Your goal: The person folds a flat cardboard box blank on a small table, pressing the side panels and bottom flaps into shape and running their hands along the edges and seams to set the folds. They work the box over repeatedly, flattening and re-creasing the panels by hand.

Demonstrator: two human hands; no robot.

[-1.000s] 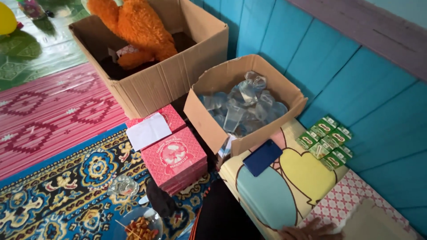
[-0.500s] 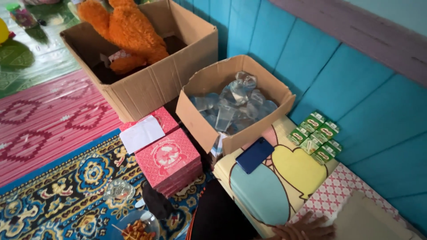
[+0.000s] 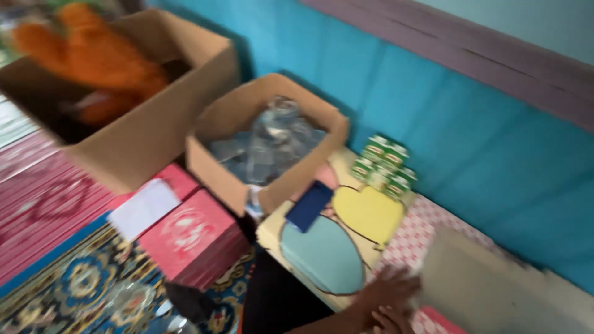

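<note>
Resting on the cartoon-printed cushion, one hand lies flat with fingers spread, a second hand just below it, fingers unclear. Which is left or right cannot be told. Beyond the cushion sits a small cardboard box.

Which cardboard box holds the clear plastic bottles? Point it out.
The smaller cardboard box, standing against the blue wall beside the cartoon cushion. The larger cardboard box to its left holds an orange plush toy instead.
</note>
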